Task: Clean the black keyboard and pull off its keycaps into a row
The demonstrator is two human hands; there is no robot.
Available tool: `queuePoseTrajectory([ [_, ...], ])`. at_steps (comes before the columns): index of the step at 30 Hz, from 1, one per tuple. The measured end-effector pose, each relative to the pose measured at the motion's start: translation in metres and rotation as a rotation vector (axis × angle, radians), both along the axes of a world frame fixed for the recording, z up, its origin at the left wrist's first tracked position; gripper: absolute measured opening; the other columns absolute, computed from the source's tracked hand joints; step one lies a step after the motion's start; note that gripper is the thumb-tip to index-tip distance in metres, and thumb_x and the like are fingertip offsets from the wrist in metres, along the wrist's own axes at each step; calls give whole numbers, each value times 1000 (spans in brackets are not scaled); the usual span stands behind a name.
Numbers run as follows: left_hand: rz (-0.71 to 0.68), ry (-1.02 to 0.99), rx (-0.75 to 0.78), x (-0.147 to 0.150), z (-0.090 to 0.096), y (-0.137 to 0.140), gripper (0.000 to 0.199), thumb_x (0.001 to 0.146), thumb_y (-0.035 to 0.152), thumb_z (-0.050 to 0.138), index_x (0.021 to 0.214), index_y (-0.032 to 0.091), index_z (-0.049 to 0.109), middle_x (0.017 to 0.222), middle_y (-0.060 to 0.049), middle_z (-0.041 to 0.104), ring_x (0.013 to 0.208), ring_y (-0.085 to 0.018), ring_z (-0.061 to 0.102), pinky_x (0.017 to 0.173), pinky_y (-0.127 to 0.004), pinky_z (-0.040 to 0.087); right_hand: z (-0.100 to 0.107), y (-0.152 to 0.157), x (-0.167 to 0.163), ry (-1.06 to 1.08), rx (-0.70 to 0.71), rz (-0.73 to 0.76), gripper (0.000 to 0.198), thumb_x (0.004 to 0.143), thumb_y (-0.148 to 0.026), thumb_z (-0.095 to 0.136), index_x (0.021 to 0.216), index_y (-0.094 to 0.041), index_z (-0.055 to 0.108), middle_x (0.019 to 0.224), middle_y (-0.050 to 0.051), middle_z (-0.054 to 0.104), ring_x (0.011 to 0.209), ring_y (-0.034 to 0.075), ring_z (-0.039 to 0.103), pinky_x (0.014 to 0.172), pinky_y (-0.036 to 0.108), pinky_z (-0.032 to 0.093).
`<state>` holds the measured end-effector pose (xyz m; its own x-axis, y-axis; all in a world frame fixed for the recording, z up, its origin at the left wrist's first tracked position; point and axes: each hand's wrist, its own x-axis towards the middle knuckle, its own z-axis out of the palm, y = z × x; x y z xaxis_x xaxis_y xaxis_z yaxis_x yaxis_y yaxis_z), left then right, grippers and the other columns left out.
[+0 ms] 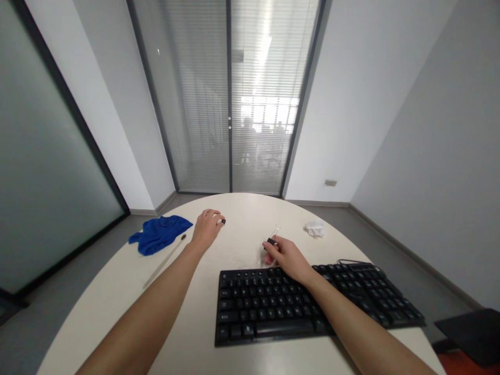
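Note:
My left hand is at the far left-middle of the table, thumb and fingertips closed on a small black block that looks like a keycap. My right hand hovers just over the back edge of a black keyboard, fingers closed on another small black keycap. Thin whitish, see-through strands show beside these fingers; I cannot tell what they are or whether they are held. The right forearm crosses above the keyboard and hides some keys.
A crumpled blue cloth lies at the left table edge. Beside it is a thin stick with a dark brush-like tip. Crumpled white tissue sits at the right. The round cream table faces glass panels with blinds.

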<state>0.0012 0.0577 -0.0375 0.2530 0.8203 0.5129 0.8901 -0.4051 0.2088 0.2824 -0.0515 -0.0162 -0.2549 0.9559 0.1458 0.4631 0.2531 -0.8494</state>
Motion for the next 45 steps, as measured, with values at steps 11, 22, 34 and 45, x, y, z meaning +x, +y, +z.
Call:
queuePoseTrajectory([
  [11, 0, -11, -17, -5, -17, 8, 23, 88, 25, 62, 109, 23, 71, 123, -8, 64, 121, -29, 48, 106, -44, 42, 0, 1, -1, -9, -2, 7, 37, 95, -55, 50, 81, -22, 56, 69, 3, 74, 63, 19, 70, 61, 28, 51],
  [22, 42, -23, -11, -6, -18, 8, 16, 87, 27, 63, 99, 24, 73, 120, -8, 65, 120, -31, 50, 105, -46, 42, -2, 0, -1, 4, -10, 12, 37, 95, -56, 49, 80, -22, 55, 69, 3, 74, 63, 20, 70, 61, 29, 51],
  [34, 41, -32, -21, -7, -20, 11, 20, 86, 26, 64, 104, 22, 71, 119, -9, 65, 120, -31, 49, 104, -46, 43, -4, 1, 1, -7, 9, 12, 36, 96, -54, 49, 82, -22, 56, 70, 3, 74, 65, 19, 70, 63, 28, 51],
  [45, 61, -17, -23, -6, -22, 11, 17, 86, 24, 63, 101, 22, 71, 117, -9, 66, 118, -31, 50, 103, -45, 43, -4, 0, 1, -29, 17, 23, 35, 97, -51, 49, 81, -21, 56, 69, 3, 74, 64, 19, 70, 63, 28, 51],
])
